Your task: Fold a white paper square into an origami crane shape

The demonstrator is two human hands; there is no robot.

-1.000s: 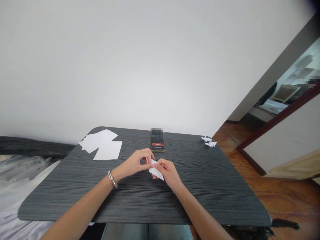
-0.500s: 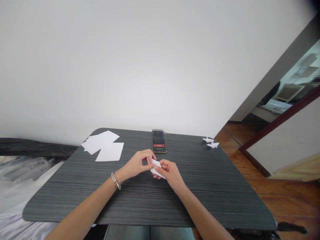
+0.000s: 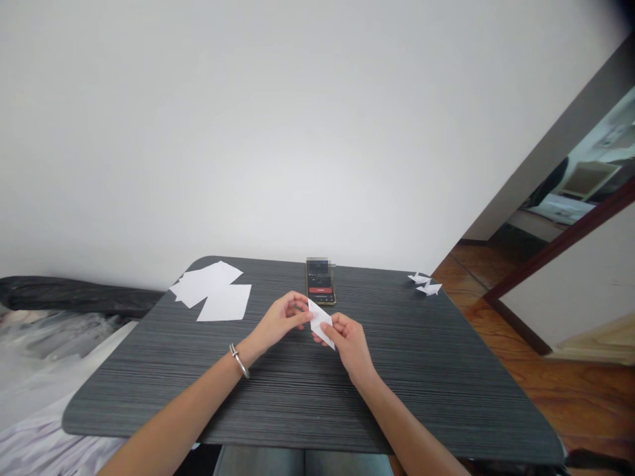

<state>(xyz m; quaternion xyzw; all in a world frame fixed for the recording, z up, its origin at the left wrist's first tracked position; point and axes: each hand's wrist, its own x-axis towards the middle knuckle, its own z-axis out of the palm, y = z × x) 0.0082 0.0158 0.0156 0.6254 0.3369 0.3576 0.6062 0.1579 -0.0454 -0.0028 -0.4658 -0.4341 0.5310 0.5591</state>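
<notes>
A small folded piece of white paper (image 3: 321,322), diamond-shaped, is held up above the dark table (image 3: 297,396). My right hand (image 3: 350,340) pinches it from the right, thumb on the front face and fingers behind. At its left edge, my left hand (image 3: 282,322) has its thumb and fingertips closed on the paper; a silver bracelet (image 3: 239,361) circles that wrist. Just behind the hands lies a phone (image 3: 321,281) with its screen lit.
Several white paper sheets (image 3: 225,303) overlap at the table's back left. Folded white paper figures (image 3: 429,289) stand at the back right corner. A white wall (image 3: 297,132) rises behind the table, and a doorway is off to the right.
The folded paper has turned to show more of its flat face. My left fingers have shifted from over its top to its left edge. The whole view has moved slightly.
</notes>
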